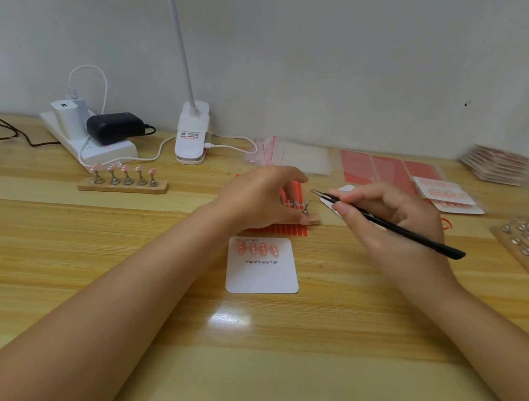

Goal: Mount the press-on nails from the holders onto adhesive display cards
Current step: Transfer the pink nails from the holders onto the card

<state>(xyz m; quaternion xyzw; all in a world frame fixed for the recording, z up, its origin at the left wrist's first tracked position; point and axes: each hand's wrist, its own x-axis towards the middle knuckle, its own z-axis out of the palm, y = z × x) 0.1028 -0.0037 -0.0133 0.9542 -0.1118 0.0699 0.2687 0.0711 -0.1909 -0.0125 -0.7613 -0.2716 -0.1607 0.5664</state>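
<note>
Hands at the emptied holder strip

Left hand (265, 197) grips the small holder strip (312, 219); right hand (386, 217) pinches black tweezers (388, 226). Four nails sit on the display card (264, 266), five more on the far holder strip (123, 181). Risk: a nail may slip from the tweezers, or land crooked on the adhesive
</note>
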